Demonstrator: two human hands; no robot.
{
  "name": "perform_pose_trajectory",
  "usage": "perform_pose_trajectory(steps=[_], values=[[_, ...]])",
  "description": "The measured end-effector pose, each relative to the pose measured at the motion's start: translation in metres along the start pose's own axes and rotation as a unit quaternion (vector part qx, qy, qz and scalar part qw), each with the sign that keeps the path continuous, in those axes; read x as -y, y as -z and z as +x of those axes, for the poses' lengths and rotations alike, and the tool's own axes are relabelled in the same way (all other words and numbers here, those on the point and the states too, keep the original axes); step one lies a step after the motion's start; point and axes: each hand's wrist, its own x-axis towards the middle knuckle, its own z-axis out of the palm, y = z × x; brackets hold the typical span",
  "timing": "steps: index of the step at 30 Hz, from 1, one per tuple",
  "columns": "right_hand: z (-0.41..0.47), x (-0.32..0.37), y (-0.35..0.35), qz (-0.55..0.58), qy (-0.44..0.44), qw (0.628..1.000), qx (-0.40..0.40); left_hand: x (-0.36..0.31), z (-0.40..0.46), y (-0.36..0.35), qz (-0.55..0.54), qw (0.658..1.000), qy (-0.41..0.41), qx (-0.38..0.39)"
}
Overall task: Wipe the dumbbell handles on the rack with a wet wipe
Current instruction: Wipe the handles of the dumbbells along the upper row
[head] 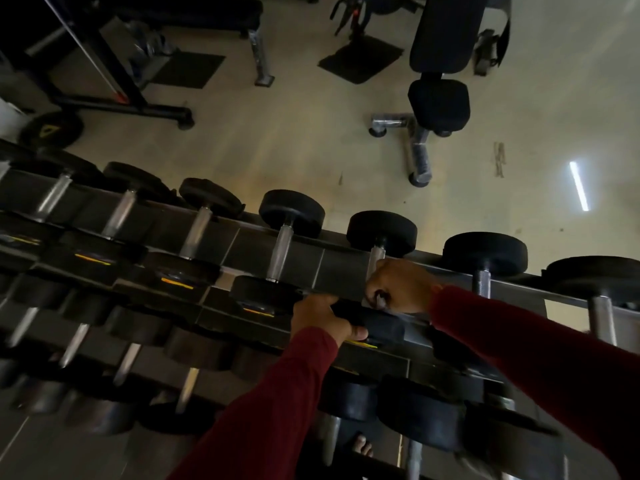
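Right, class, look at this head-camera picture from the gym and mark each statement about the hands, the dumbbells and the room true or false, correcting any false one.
1. The right hand is wrapped round a dumbbell handle on the rack's top row. True.
2. The left hand hangs free, touching nothing. False: it grips the near black end weight of that same dumbbell.
3. Both sleeves are dark red. True.
4. The rack holds only one row of dumbbells. False: more rows sit below the top one.
5. A padded bench stands on the floor beyond the rack. True.
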Motion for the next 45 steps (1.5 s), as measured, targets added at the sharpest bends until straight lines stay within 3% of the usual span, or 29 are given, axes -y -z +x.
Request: perform_pose_trajectory(steps=[8,13,16,21,24,27,29,32,36,40,45], values=[[-0.008,0.000,-0.017,0.040,0.037,0.997,-0.055,-0.003,0.001,0.000,0.011,1.000,0.021,-0.016],[0.036,0.008,0.003,-0.031,0.035,0.995,0.088,-0.002,0.003,0.000,0.011,1.000,0.023,-0.012],[0.050,0.012,0.000,-0.026,-0.006,0.991,0.133,-0.001,0.001,-0.002,0.007,0.999,0.026,-0.019],[0.019,0.005,-0.005,-0.002,0.017,1.000,0.010,0.003,0.001,-0.003,-0.002,1.000,0.006,-0.025],[-0.013,-0.002,-0.017,0.144,-0.047,0.985,-0.078,0.002,0.000,-0.002,-0.001,1.000,0.005,-0.022],[-0.028,0.003,-0.034,0.202,-0.152,0.959,-0.124,0.001,-0.001,-0.002,0.001,1.000,0.008,-0.020],[-0.023,0.007,-0.038,0.216,-0.246,0.938,-0.112,0.004,0.002,-0.004,0.003,1.000,0.011,-0.021],[-0.012,0.007,-0.039,0.224,-0.343,0.912,-0.032,0.005,0.005,-0.005,-0.002,1.000,0.015,-0.022],[-0.004,0.011,-0.045,0.240,-0.429,0.869,-0.055,0.005,0.003,-0.003,-0.008,1.000,0.011,-0.019],[0.002,0.013,-0.047,0.290,-0.452,0.843,-0.038,0.004,0.002,-0.002,-0.002,1.000,0.012,-0.028],[-0.001,0.010,-0.043,0.302,-0.454,0.838,-0.014,0.006,0.003,-0.003,0.003,1.000,0.005,-0.028]])
